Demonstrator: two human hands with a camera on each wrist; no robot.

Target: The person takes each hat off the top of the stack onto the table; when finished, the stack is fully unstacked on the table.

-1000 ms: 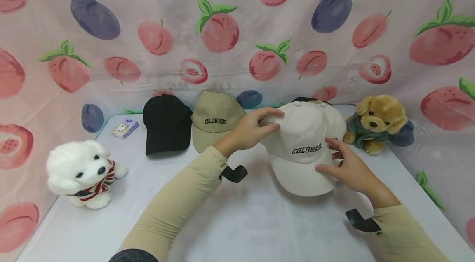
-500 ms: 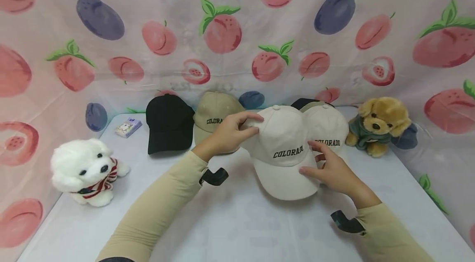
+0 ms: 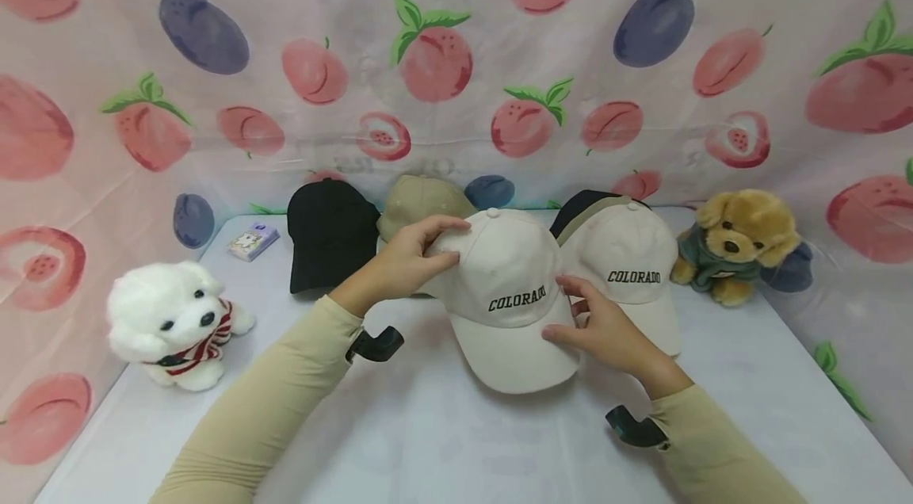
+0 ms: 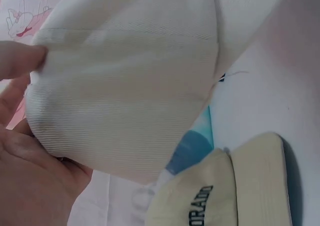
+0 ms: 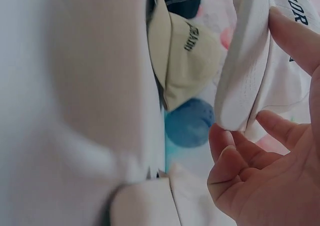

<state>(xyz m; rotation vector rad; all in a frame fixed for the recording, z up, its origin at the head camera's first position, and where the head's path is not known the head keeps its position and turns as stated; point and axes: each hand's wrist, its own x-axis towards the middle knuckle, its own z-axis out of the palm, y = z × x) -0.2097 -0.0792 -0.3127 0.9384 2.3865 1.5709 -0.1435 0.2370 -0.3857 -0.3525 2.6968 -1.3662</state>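
A white cap lettered COLORADO is held up above the table between both hands, its brim toward me. My left hand pinches its left side near the crown; in the left wrist view the thumb and fingers lie on either side of the white fabric. At the brim's right edge, my right hand grips with thumb and fingers, which the right wrist view also shows on the brim. Behind and to the right sits another white COLORADO cap, overlapping a dark cap and a khaki edge.
A black cap and a khaki cap, partly hidden by the left hand, stand at the back left. A small purple box and white plush dog are left; a brown plush dog sits right.
Both hands have carried the white cap leftward and slightly toward me, away from the other white cap, which now shows with its lettering. The head view has shifted slightly.
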